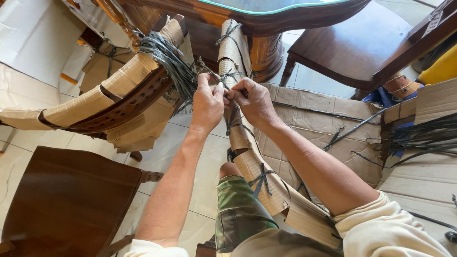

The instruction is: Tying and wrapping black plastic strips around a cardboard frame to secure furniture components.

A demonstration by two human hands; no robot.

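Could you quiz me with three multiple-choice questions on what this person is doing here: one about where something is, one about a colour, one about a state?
1. Where do both hands meet?
A. On the cardboard-wrapped chair leg
B. On the glass tabletop
C. On the floor tiles

2. What colour is the tying string?
A. Red
B. Dark grey-green
C. White

3. The cardboard on that leg is:
A. Lying loose
B. Tied with knots
C. Absent

Answers: A, the left hand and right hand pinch at the cardboard-wrapped chair leg; B, the string is dark; B, knots show along it.

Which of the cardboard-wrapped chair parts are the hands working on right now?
The upright wrapped piece running up the middle of the view. The left hand and right hand pinch a dark strap on it; the curved wrapped piece at left is untouched.
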